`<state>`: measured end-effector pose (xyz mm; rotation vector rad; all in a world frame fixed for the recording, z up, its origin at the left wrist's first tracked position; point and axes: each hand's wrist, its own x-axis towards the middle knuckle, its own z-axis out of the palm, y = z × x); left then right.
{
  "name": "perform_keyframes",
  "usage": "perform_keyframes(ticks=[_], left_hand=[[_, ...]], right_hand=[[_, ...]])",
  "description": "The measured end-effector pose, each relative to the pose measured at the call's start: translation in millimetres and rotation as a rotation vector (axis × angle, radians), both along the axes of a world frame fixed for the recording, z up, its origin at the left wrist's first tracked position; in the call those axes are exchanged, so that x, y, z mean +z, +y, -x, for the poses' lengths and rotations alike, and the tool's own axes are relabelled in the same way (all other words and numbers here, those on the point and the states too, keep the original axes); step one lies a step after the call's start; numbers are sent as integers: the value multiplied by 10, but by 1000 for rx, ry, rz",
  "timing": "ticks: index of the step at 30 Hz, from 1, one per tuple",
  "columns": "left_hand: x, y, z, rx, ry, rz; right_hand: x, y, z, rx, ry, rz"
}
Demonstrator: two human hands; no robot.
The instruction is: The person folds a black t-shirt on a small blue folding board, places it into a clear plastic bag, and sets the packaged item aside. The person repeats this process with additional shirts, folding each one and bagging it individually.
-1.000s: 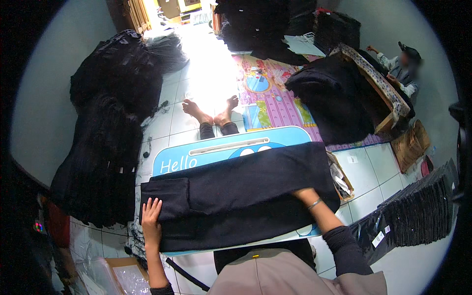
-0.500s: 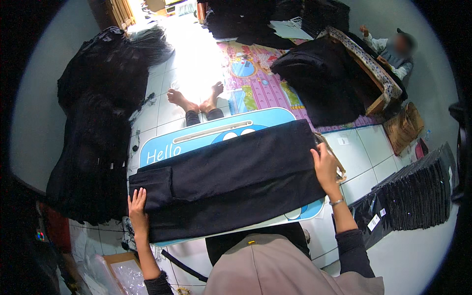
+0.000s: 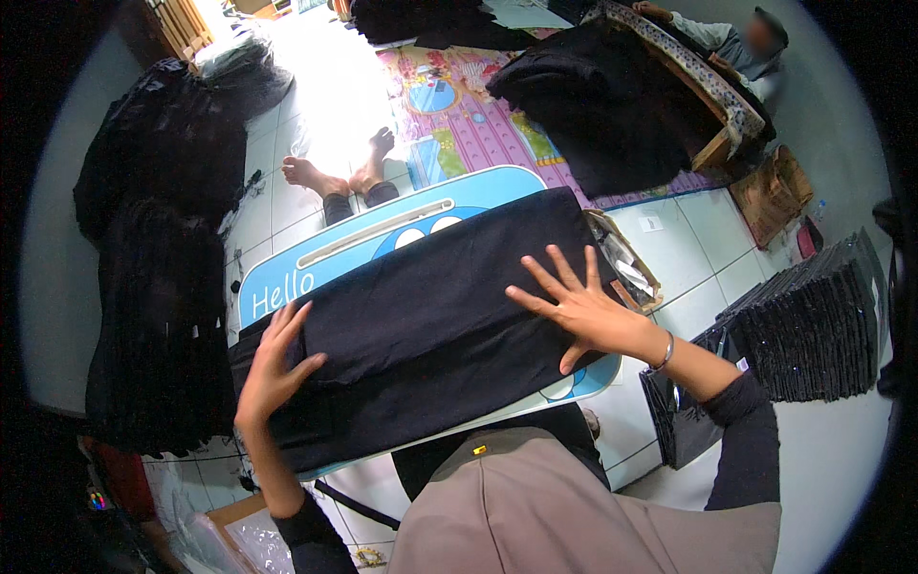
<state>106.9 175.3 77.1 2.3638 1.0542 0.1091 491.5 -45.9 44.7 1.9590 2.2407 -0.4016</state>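
A long, folded black cloth [image 3: 430, 311] lies flat and slantwise across a low light-blue table [image 3: 512, 182] in front of me. Over its left end is my left hand [image 3: 273, 368], fingers stretched and thumb apart, holding nothing. My right hand [image 3: 585, 311] is spread wide over the right part of the cloth, also holding nothing. Whether either palm touches the fabric, I cannot tell. Part of the left end of the cloth is hidden behind my left hand and forearm.
An open box of small items [image 3: 626, 268] sits beside the table's right end. Packed black bundles [image 3: 803, 325] stand at the right. Black cloth heaps [image 3: 158, 316] fill the left; another pile [image 3: 593, 115] lies by a wooden frame [image 3: 717, 148], where a person sits. A brown bag [image 3: 770, 196] is nearby.
Both hands have left the cloth's ends and moved inward over it, the right one farther and with fingers spreading. The whole view has shifted, the table now appearing higher and more to the left.
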Motion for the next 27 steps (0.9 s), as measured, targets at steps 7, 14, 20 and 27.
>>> perform_keyframes(ticks=[7,14,20,27], left_hand=[[-573,39,-1926,-379,-117,-341],[-899,170,-2901,-928,-222,-437],[-1009,282,-2985,-1041,-200,-306],[-1011,287,-2988,-1058,-273,-311]], right_hand=[[36,434,53,666,25,-179],[-45,707,-7,752,207,69],[-149,685,-6,734,184,35],[-270,758,-450,-30,303,-801]])
